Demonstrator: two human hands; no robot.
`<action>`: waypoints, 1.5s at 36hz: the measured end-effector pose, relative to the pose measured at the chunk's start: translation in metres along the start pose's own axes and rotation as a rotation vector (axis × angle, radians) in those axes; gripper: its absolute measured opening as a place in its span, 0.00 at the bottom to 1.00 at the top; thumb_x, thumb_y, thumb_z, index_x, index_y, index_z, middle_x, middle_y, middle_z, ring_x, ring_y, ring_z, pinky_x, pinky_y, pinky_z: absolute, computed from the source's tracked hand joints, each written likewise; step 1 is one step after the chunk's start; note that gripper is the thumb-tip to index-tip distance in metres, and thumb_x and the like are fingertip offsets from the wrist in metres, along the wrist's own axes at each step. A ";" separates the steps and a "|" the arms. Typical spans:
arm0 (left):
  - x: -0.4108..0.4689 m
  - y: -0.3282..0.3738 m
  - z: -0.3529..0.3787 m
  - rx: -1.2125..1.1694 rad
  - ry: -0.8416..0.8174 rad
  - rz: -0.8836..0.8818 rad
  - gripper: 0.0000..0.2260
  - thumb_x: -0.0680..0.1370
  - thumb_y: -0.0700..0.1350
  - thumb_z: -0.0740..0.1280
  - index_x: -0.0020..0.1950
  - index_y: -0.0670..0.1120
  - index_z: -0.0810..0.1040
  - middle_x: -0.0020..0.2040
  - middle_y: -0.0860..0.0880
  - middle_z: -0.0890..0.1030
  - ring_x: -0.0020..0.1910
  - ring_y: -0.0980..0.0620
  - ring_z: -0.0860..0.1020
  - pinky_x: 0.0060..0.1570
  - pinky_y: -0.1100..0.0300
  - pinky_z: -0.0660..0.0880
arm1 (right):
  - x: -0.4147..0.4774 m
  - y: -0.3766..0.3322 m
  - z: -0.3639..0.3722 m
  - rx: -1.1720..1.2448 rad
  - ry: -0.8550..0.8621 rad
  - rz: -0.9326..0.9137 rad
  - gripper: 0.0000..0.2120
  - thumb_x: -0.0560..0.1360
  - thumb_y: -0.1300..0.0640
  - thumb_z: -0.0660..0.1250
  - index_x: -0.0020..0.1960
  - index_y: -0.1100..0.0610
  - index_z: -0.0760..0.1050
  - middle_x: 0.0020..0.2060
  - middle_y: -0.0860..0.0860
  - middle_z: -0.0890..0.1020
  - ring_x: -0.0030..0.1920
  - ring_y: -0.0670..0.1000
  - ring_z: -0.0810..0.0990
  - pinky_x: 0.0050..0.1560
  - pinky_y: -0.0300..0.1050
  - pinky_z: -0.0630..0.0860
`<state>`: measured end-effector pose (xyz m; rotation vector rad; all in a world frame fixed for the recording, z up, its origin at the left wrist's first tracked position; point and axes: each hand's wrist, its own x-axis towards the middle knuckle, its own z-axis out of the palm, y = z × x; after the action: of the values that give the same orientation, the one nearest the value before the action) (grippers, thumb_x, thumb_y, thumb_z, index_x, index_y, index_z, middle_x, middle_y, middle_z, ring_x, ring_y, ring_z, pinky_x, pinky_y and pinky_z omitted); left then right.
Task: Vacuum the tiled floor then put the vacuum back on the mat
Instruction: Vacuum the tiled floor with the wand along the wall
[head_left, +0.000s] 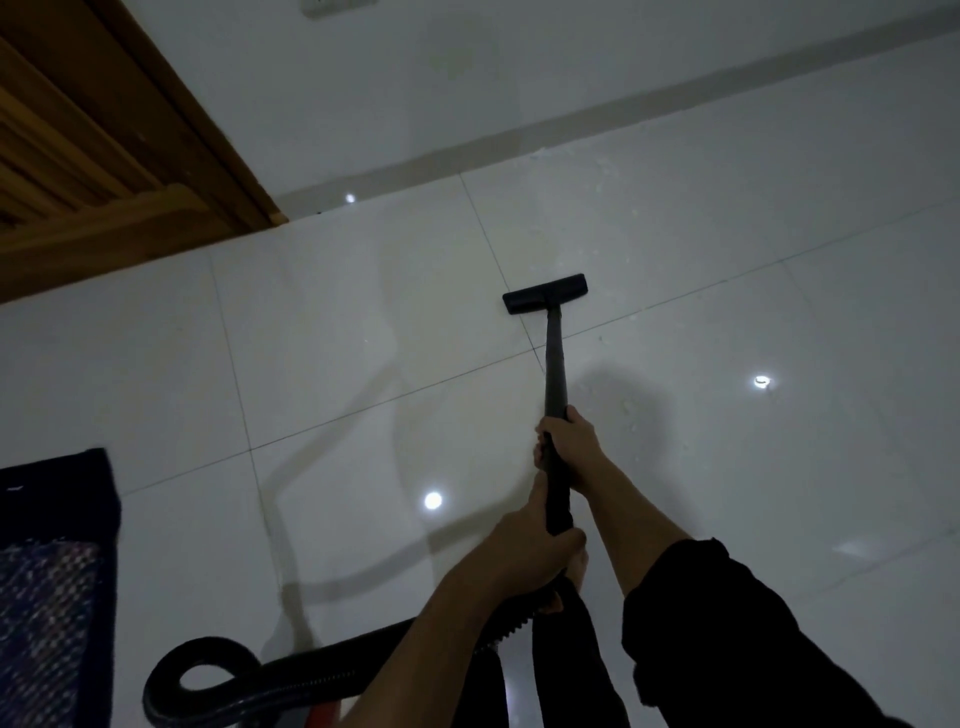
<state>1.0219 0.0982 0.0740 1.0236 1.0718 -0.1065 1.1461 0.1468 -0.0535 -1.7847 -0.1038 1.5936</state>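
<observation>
I see the right hand (569, 441) and, behind it, the left hand (540, 545) curled round the vacuum wand (555, 364), likely to steer and push, its floor head (545, 293) flat on the tiled floor (337, 322) toward the far edge, well apart from the mat (52, 571) at the left edge.

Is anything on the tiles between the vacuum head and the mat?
Nothing visible. Bare tiled floor lies between the vacuum head and the mat at lower left; only the vacuum's own hose loops near the mat's near corner.
</observation>
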 end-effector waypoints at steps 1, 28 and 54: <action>0.004 0.004 0.002 0.013 0.009 -0.006 0.35 0.78 0.41 0.60 0.78 0.60 0.45 0.34 0.51 0.76 0.28 0.54 0.76 0.34 0.58 0.78 | 0.003 -0.004 -0.003 -0.002 -0.007 0.002 0.08 0.76 0.70 0.60 0.51 0.60 0.67 0.32 0.56 0.69 0.28 0.51 0.69 0.25 0.41 0.73; 0.103 0.096 0.016 0.050 0.183 -0.024 0.35 0.78 0.43 0.60 0.78 0.62 0.45 0.39 0.46 0.75 0.33 0.49 0.74 0.42 0.48 0.77 | 0.089 -0.107 -0.045 -0.055 -0.185 0.041 0.10 0.76 0.70 0.60 0.53 0.59 0.65 0.33 0.55 0.69 0.25 0.49 0.70 0.25 0.40 0.73; 0.173 0.164 -0.023 0.032 0.200 0.026 0.39 0.78 0.42 0.60 0.78 0.58 0.35 0.39 0.47 0.75 0.35 0.51 0.75 0.34 0.61 0.75 | 0.144 -0.195 -0.032 -0.166 -0.142 0.060 0.11 0.77 0.67 0.62 0.57 0.59 0.67 0.32 0.55 0.70 0.28 0.50 0.70 0.24 0.41 0.73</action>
<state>1.1823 0.2734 0.0450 1.0938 1.2408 0.0005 1.2848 0.3483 -0.0656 -1.8118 -0.2585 1.7997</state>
